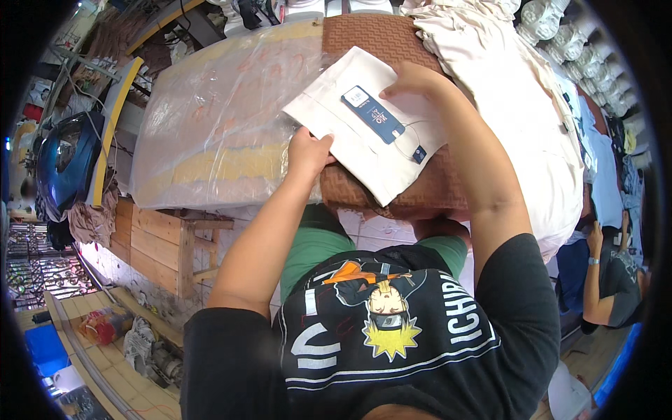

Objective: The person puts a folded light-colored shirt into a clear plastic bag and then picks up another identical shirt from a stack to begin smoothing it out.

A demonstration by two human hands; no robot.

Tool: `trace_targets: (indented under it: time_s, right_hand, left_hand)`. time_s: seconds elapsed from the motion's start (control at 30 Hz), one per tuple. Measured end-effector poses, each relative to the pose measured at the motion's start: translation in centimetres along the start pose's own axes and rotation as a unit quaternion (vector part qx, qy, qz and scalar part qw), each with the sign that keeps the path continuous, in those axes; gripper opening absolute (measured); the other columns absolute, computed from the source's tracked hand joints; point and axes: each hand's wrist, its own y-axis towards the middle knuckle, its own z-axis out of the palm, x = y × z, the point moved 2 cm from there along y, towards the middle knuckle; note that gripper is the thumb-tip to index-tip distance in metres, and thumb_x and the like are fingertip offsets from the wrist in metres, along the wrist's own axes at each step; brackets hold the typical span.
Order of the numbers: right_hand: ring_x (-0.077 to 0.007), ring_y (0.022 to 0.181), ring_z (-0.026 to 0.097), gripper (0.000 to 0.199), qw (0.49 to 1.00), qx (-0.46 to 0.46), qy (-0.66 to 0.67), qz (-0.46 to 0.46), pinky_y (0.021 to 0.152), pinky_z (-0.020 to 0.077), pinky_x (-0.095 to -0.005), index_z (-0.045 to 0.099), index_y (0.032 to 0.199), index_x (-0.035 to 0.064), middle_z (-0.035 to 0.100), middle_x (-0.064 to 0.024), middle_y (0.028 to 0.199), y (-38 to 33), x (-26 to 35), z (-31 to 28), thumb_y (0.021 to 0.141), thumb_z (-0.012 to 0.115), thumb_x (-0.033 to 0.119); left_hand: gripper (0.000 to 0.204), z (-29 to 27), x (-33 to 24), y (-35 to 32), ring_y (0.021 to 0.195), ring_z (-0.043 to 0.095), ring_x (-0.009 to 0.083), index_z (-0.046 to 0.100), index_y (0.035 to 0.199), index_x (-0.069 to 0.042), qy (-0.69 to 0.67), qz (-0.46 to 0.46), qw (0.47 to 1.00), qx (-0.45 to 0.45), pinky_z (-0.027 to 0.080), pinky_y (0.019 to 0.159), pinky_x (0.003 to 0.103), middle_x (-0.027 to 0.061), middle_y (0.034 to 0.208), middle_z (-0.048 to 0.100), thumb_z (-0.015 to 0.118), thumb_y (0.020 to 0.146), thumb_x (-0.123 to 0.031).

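A folded cream garment [325, 108] lies at a slant over the brown patterned cloth on the table. On it is a long navy hang tag [381, 124] with a white label at one end. A thin string loops from the tag to a small navy square tag [419, 154]. My left hand [308, 152] pinches the garment's left edge, thumb on top. At the far right edge, my right hand [414, 80] grips the garment with its thumb on top and fingers partly hidden.
Plastic sheeting [217, 112] covers the table's left part. Loose cream garments [518, 133] are heaped on the right. A wooden bench [157, 245] stands at the lower left. Another person [616, 280] is at the far right, beside more clothes.
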Motion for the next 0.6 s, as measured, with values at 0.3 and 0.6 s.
trace_targets:
  time_s: [0.3, 0.6]
  right_hand:
    - [-0.0304, 0.096, 0.062, 0.057, 0.971, -0.092, -0.218, 0.018, 0.083, 0.048, -0.0406, 0.06, 0.106, -0.0005, 0.063, -0.0194, 0.103, 0.1, 3.6, 2.9, 0.07, 0.066, 0.043]
    - [-0.0338, 0.108, 0.055, 0.119, 0.988, -0.001, -0.135, 0.074, 0.091, 0.0437, -0.0395, 0.028, 0.131, -0.0128, 0.052, -0.0256, 0.12, 0.0, 5.0, 3.6, 0.056, 0.066, 0.071]
  left_hand:
    - [0.025, 1.1, -3.2, 1.1, 0.066, 0.065, 0.0243, 0.054, 0.102, 0.009, 0.219, 0.026, 0.974, 0.06, 0.058, 0.051, 0.032, 0.0157, 0.084, 0.062, 0.054, 0.084, -0.009]
    - [0.035, 0.7, -8.4, 0.3, 0.097, 0.062, 0.0328, 0.04, 0.118, 0.002, 0.098, -0.14, 0.948, 0.268, 0.052, 0.081, 0.039, 0.0183, 0.108, 0.059, 0.034, 0.086, -0.01]
